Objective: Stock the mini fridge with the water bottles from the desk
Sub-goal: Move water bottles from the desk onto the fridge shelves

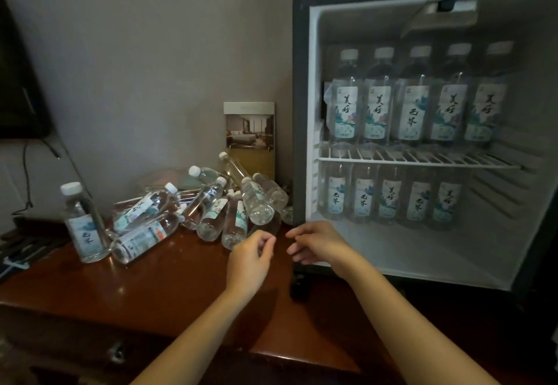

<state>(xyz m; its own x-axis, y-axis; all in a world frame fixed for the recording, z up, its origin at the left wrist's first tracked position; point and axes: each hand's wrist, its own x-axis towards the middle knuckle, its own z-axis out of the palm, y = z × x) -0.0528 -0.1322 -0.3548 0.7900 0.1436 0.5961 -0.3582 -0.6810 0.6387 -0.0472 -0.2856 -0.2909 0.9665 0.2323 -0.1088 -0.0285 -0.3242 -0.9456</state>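
My left hand (249, 259) hovers above the counter (157, 282), just short of the pile of water bottles (211, 206). Its fingers (267, 241) are loosely curled toward the thumb and hold nothing. My right hand (317, 244) hangs beside it, in front of the lower left corner of the mini fridge (300, 107), with its fingers relaxed, slightly bent and empty too. The two hands are near one another but do not touch.

The pile lies toward the counter's back edge, right up against the fridge's left side. These are clear bottles with white caps and pale labels, lying on their sides, crossing and leaning on one another. One upright bottle (83, 224) stands near the counter's left edge, just beside the outermost lying bottle.

The fridge stands at the counter's right end, open, with its white inside facing me. A wire shelf (416, 159) divides it. On the shelf stands the upper row of bottles (412, 107), five that I can count, upright with labels forward. Beneath the shelf, the lower row of bottles (389, 199), also five, stands on the fridge floor toward the back.

A brochure (250, 134) with a photo of a room leans upright against the wall behind the pile. At the far left a dark screen (18, 82) hangs on the wall, with cables (27, 173) trailing below it to the counter's back left corner.
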